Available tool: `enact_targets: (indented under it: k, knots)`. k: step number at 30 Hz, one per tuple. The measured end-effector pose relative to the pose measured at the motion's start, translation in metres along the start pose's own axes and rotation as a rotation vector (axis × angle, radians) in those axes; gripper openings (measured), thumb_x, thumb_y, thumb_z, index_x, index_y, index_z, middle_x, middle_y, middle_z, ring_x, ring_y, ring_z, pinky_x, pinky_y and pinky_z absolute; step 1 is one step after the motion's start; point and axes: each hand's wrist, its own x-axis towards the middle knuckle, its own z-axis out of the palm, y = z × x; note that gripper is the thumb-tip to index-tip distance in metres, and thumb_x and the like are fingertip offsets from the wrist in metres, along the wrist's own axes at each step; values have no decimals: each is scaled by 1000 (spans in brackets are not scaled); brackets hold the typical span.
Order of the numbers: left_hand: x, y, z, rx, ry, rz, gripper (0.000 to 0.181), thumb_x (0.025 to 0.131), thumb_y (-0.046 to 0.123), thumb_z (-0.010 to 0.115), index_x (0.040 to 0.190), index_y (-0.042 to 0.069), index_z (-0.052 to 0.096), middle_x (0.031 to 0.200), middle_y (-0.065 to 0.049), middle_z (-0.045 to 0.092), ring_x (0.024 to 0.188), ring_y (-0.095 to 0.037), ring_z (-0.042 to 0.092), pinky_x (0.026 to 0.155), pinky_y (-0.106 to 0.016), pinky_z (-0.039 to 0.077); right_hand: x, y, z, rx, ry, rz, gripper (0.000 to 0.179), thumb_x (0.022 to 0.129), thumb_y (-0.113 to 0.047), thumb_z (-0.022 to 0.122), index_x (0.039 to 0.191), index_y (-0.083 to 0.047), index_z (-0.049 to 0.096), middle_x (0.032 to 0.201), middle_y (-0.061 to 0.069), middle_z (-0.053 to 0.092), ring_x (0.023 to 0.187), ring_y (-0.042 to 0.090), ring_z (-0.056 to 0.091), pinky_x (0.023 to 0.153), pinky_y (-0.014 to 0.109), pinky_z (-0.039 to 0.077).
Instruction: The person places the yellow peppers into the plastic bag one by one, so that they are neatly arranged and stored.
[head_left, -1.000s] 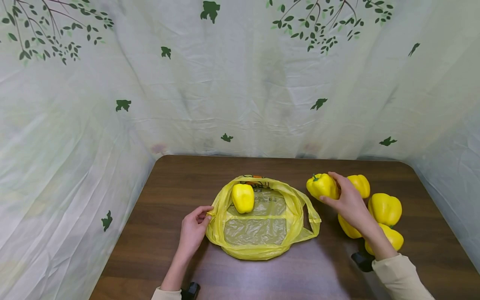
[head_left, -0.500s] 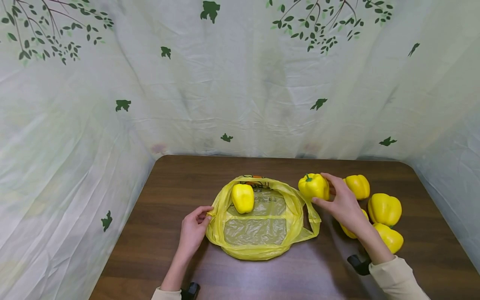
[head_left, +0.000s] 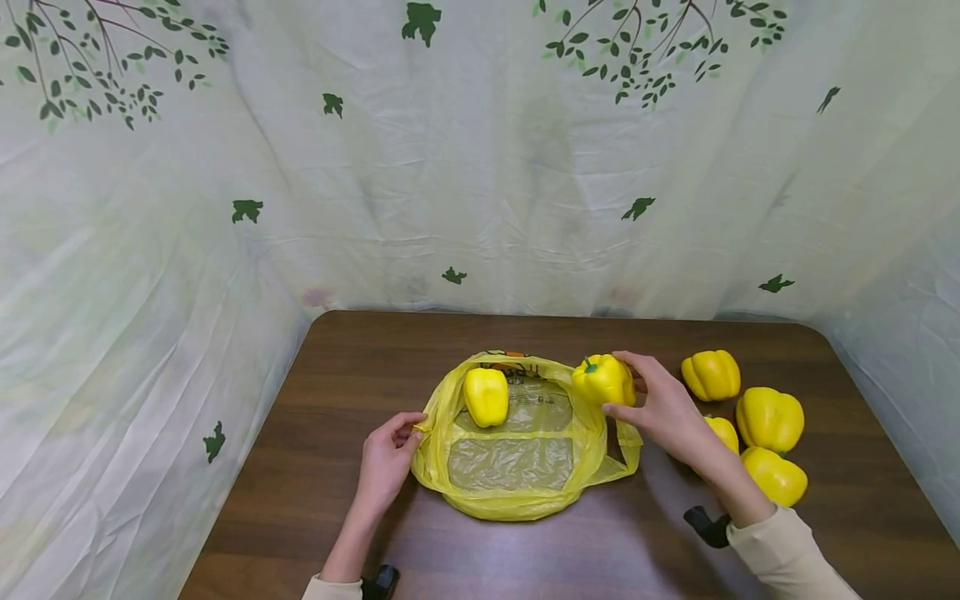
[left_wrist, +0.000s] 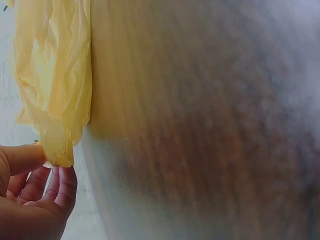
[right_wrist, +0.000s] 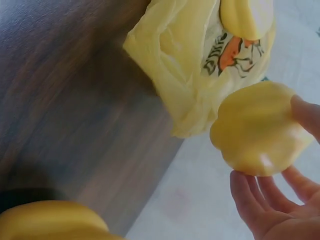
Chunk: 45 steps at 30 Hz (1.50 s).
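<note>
A yellow plastic bag (head_left: 517, 504) lies on the table with its mouth spread wide, and one yellow bell pepper (head_left: 486, 397) rests inside at its upper left. My left hand (head_left: 387, 462) pinches the bag's left edge between thumb and fingers; the left wrist view shows the gathered plastic (left_wrist: 57, 142) in that pinch. Over the bag's right rim, my right hand (head_left: 663, 408) grips another yellow bell pepper (head_left: 602, 381), its green stem facing left. In the right wrist view this pepper (right_wrist: 260, 130) sits between thumb and fingertips, beside the bag (right_wrist: 175, 65).
Several more yellow bell peppers (head_left: 770, 418) are grouped on the right of the brown wooden table (head_left: 360, 358), one partly behind my right forearm. A bag handle loop (head_left: 628, 446) lies at the bag's right. Pale leaf-printed fabric (head_left: 495, 167) hangs behind the table.
My right hand has carried its bell pepper left, away from the other peppers, to the bag's right rim. My left hand and the bag have stayed in place.
</note>
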Motion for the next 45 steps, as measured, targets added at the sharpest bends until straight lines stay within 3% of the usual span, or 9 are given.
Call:
enact_targets:
  k: [11,21,31,45]
  knots:
    - [0,-3,3,8,17,7,26,83,-12,67,101,5,74,88,-8,69,74,-18,60,65,-25,50,8,-14,9,-33,-72,-30,76,79,-22,84,143,-8,45,135,13,50,114,30,55,91,49,49]
    - [1,-3,2,-2,-7,-15,26,84,-12,65,103,5,74,89,-10,69,76,-21,61,66,-25,50,17,-23,22,-62,-119,-69,71,80,-24,82,141,-11,48,135,9,51,112,25,54,93,47,47]
    - [2,-3,2,5,-10,31,27,83,-12,66,101,6,74,89,-7,70,74,-18,62,65,-26,51,23,-24,38,-66,-131,-97,69,81,-23,81,140,-9,49,135,8,53,115,26,54,93,48,47]
    - [1,-2,2,10,-32,35,26,84,-11,65,102,5,74,91,-7,70,75,-18,62,66,-27,52,37,-25,56,-64,-148,-34,67,82,-27,80,139,-10,50,135,9,53,112,26,55,93,47,47]
